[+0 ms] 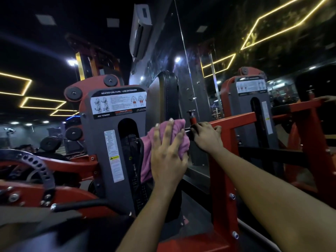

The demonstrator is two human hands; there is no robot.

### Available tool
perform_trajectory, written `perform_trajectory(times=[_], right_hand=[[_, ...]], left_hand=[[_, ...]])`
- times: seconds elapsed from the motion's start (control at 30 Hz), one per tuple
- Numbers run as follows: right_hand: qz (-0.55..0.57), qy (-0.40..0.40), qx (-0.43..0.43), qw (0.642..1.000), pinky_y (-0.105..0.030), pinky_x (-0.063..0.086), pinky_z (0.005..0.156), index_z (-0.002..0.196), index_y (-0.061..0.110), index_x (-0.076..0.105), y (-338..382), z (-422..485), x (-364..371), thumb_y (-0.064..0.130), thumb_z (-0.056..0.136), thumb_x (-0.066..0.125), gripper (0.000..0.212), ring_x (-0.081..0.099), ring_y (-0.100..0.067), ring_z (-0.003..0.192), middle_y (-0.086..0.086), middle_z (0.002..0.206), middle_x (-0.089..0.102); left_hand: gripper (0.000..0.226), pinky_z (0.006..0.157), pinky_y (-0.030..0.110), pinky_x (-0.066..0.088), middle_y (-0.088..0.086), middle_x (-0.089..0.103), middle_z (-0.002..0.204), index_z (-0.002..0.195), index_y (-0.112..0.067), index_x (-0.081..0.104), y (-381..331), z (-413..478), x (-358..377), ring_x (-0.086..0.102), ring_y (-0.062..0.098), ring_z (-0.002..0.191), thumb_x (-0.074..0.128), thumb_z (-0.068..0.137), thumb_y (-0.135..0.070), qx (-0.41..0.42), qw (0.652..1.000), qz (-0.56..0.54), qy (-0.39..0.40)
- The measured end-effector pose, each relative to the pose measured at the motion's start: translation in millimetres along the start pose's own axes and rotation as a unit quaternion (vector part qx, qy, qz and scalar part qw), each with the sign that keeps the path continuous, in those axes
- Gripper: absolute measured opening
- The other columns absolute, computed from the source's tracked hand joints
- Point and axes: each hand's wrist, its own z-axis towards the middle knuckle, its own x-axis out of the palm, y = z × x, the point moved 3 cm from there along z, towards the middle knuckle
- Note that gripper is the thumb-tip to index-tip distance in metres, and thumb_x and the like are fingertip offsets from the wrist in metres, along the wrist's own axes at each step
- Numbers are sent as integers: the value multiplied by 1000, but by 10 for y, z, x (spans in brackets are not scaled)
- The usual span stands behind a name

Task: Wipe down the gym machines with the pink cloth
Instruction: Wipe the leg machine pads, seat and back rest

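Crumpled pink cloth (pixel 146 153) against gym machine (pixel 101 142).

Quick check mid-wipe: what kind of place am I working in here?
A gym, most likely a commercial one: a machine placard reading seated leg curl / leg extension, its red frame gripped by the right hand, and a wall mirror reflecting the same machine.

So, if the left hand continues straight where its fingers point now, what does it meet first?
Probably the black padded upright cushion just above the pink cloth that the left hand presses flat; depth is unclear.
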Motion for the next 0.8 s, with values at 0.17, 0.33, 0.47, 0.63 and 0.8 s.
perform_trajectory(times=[0.17, 0.33, 0.47, 0.63, 0.8], right_hand=[[5, 16, 8, 1000, -51, 27, 99, 127, 27, 61, 23, -25, -56, 39, 106, 39, 33, 45, -20, 133, -1, 135, 58], [21, 25, 13, 999, -56, 29, 101, 129, 27, 56, 27, -54, -47, 40, 106, 38, 32, 43, -22, 133, -2, 137, 55], [17, 6, 26, 999, -53, 30, 100, 130, 28, 57, 59, -55, 35, 40, 106, 37, 33, 41, -20, 134, -1, 136, 55], [4, -19, 8, 1000, -53, 27, 102, 127, 31, 58, -13, -52, 51, 43, 107, 36, 32, 43, -15, 134, 4, 135, 56], [7, -2, 6, 1000, -53, 27, 102, 131, 32, 58, -22, -45, 23, 44, 107, 37, 35, 43, -17, 135, 3, 138, 55]], left_hand=[[78, 122, 49, 26, -7, 22, 167, 148, -35, 50, 0, -612, -30, 12, 29, 156, 74, 74, -26, -8, 999, 3, 52], [85, 110, 47, 44, -14, 4, 170, 153, -45, 36, 39, -63, -93, 13, 28, 155, 70, 79, -24, -16, 998, -11, 65], [78, 90, 42, 57, -9, 1, 170, 154, -43, 35, -2, 694, -91, 10, 30, 156, 62, 86, -16, -4, 1000, -2, 26], [61, 108, 46, 47, -7, 11, 170, 148, -39, 47, -75, 1550, -133, 17, 32, 154, 60, 94, -16, -1, 1000, 3, 4], [64, 121, 44, 32, -4, 27, 166, 146, -34, 52, -57, 1045, -58, 25, 30, 150, 64, 85, -20, -16, 999, -41, -29]])
